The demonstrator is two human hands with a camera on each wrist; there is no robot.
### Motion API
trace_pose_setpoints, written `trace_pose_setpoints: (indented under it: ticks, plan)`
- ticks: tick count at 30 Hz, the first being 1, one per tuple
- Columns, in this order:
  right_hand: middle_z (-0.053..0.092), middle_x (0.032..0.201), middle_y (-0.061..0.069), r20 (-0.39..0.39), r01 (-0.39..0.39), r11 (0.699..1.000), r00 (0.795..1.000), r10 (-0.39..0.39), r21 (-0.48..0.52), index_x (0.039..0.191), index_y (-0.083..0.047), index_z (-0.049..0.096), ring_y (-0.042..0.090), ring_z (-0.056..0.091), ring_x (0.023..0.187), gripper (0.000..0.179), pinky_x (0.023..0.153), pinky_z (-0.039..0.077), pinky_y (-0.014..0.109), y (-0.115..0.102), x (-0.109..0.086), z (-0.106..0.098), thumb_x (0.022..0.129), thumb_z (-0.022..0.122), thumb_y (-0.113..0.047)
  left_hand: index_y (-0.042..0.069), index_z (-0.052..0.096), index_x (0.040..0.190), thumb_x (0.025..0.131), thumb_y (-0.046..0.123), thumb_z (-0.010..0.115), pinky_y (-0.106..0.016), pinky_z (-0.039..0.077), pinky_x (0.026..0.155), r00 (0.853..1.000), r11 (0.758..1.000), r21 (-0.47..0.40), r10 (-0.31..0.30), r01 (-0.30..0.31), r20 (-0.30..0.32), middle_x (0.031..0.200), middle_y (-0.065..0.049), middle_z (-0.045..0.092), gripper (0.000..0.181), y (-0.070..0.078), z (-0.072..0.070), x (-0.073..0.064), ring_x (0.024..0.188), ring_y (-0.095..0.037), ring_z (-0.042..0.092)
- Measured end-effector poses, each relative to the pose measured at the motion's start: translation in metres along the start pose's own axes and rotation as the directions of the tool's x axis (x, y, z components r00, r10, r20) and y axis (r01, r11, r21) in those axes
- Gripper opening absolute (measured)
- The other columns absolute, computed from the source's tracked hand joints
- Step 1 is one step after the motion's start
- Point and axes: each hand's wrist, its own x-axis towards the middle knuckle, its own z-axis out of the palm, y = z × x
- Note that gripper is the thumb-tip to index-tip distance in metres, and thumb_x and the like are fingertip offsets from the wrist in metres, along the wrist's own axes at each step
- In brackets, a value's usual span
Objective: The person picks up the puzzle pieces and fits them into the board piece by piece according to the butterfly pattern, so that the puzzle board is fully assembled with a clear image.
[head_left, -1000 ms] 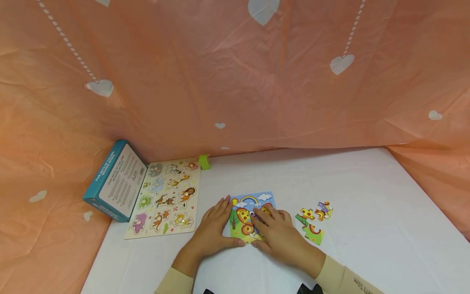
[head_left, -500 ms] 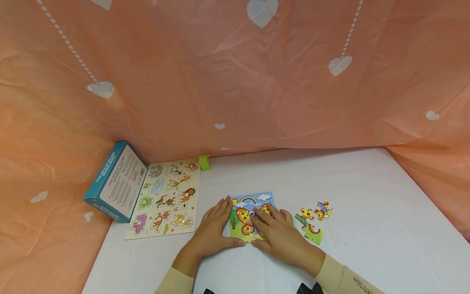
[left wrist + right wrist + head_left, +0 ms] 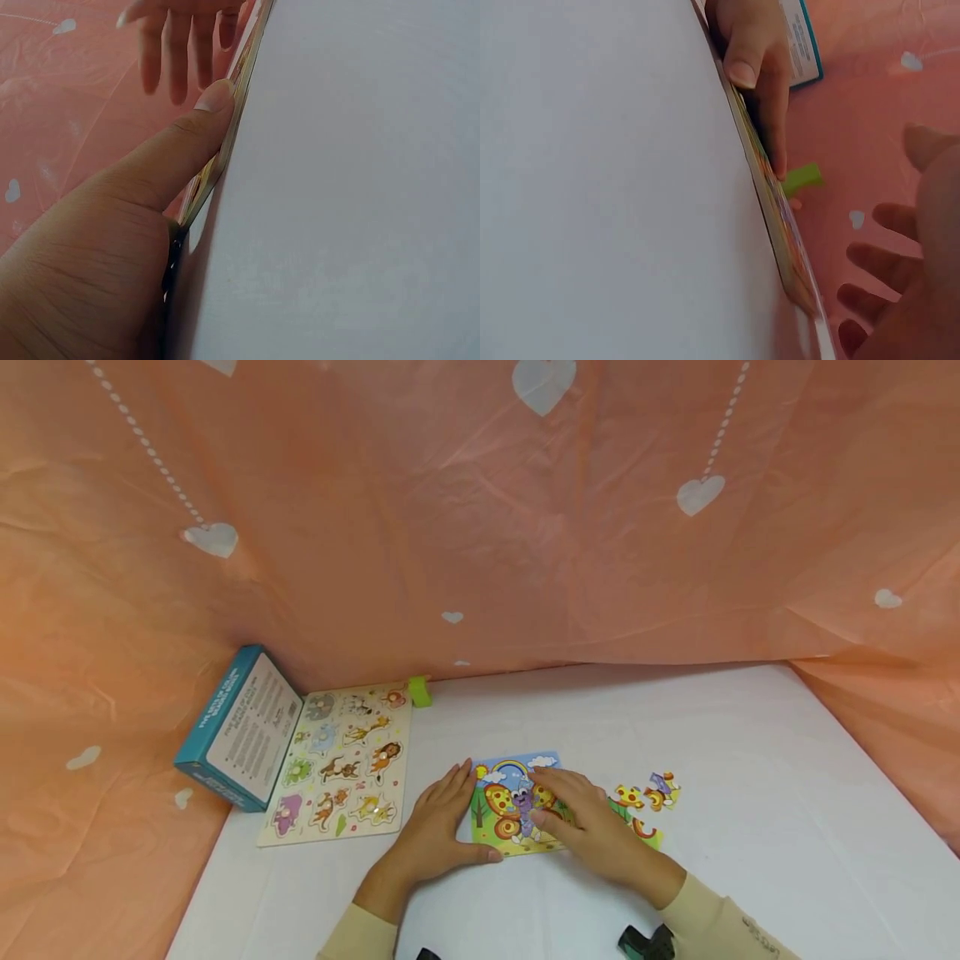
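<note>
A small square jigsaw puzzle (image 3: 519, 806) with a butterfly under a rainbow lies flat on the white table. My left hand (image 3: 435, 827) rests at its left side, straight fingers along the left edge, thumb (image 3: 172, 150) against the near edge. Over the puzzle's right part hovers my right hand (image 3: 592, 822), fingers loosely spread and holding nothing. The right wrist view shows that right hand (image 3: 907, 277) apart from the board's edge (image 3: 769, 210). Several loose puzzle pieces (image 3: 662, 791) lie to the right, some partly hidden behind the right hand.
At left lies an animal puzzle board (image 3: 341, 768), with a blue box (image 3: 251, 727) leaning up beside it. A green block (image 3: 420, 692) sits at that board's far corner. Behind the white table (image 3: 750, 760) hangs an orange curtain (image 3: 480, 527) with hearts.
My right hand has lifted off the puzzle and shifted slightly right, uncovering the butterfly's middle and covering part of the loose pieces. The left hand has stayed in place.
</note>
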Motion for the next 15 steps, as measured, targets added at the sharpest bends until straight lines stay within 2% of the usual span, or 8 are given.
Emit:
trace_pose_setpoints:
  ticks: [4,8,11,15]
  plan:
    - [0.058,0.154,0.007,-0.084,0.003,0.992,0.996,0.008,0.126,0.153,-0.004,0.059,0.036,0.048,0.146,0.045,0.116,0.038,0.067,0.007,-0.003,-0.008,0.112,0.063,-0.02,0.002,0.029,0.171,0.08,0.076,0.082,-0.053,0.01,0.13,1.0,1.0,-0.006,-0.006,0.006,0.003,0.18,-0.005,0.011,0.128,0.0,0.0,0.0,0.166,-0.026,0.007]
    - [0.061,0.151,0.016,-0.15,0.044,0.976,0.989,-0.012,0.212,0.154,0.0,0.057,0.038,0.058,0.137,0.041,0.112,0.048,0.044,0.014,-0.008,-0.016,0.113,0.056,-0.007,0.002,0.03,0.17,0.08,0.075,0.083,-0.053,0.01,0.13,1.0,1.0,-0.016,-0.008,0.008,0.006,0.18,-0.005,0.011,0.128,0.002,-0.001,0.0,0.166,-0.026,0.007]
    - [0.062,0.148,0.021,-0.196,0.082,0.963,0.98,-0.031,0.258,0.156,-0.001,0.055,0.031,0.061,0.134,0.042,0.108,0.047,0.026,0.019,-0.013,-0.023,0.114,0.049,-0.001,0.002,0.029,0.171,0.08,0.076,0.083,-0.053,0.009,0.13,1.0,1.0,-0.012,-0.007,0.007,0.009,0.18,-0.005,0.01,0.129,0.001,0.0,0.0,0.166,-0.026,0.006]
    - [0.063,0.143,0.024,-0.241,0.119,0.939,0.97,-0.04,0.322,0.157,0.002,0.052,0.02,0.059,0.133,0.044,0.107,0.045,0.021,0.024,-0.022,-0.037,0.116,0.037,0.001,0.003,0.028,0.171,0.08,0.077,0.082,-0.053,0.01,0.13,1.0,1.0,-0.007,-0.006,0.006,0.007,0.181,-0.005,0.01,0.129,-0.001,0.0,0.0,0.166,-0.025,0.006]
